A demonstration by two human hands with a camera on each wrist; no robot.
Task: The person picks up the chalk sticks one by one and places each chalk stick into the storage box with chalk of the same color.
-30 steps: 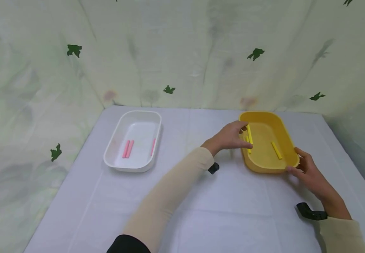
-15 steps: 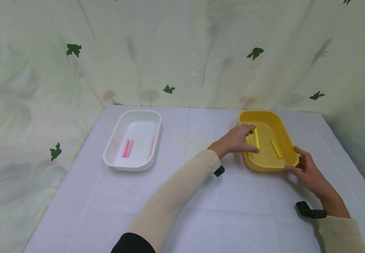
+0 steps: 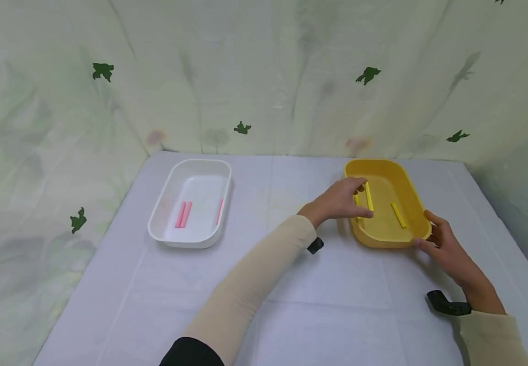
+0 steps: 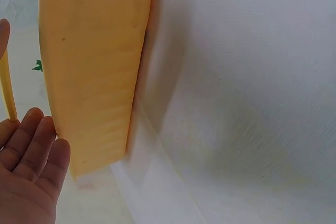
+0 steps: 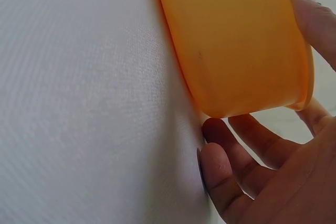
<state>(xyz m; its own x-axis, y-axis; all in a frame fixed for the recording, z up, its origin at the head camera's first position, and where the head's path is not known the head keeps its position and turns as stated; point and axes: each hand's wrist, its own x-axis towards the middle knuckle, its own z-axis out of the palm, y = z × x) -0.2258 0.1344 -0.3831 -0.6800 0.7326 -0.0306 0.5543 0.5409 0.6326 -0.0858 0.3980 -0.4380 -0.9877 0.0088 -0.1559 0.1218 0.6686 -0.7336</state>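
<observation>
A yellow tray [image 3: 385, 236] stands at the right of the table. My left hand [image 3: 343, 199] reaches over its left rim and pinches a yellow stick [image 3: 369, 196] between thumb and forefinger above the tray floor. The left wrist view shows that stick [image 4: 6, 87] at the frame's left edge, beside the tray's outer wall [image 4: 94, 66]. Another yellow stick [image 3: 399, 215] lies inside, and one more [image 3: 357, 201] is partly hidden by my fingers. My right hand [image 3: 440, 239] grips the tray's near right corner, thumb on the rim and fingers [image 5: 236, 177] against the wall [image 5: 236, 40].
A white tray [image 3: 158, 231] stands at the left of the table with three pink sticks [image 3: 183, 214] inside. A white cloth [image 3: 264, 284] covers the table. Pale curtains with green leaf prints close in the back and both sides.
My left hand has carried the yellow stick rightwards from the tray's left rim to further over its floor. My right hand has stayed on the tray's corner.
</observation>
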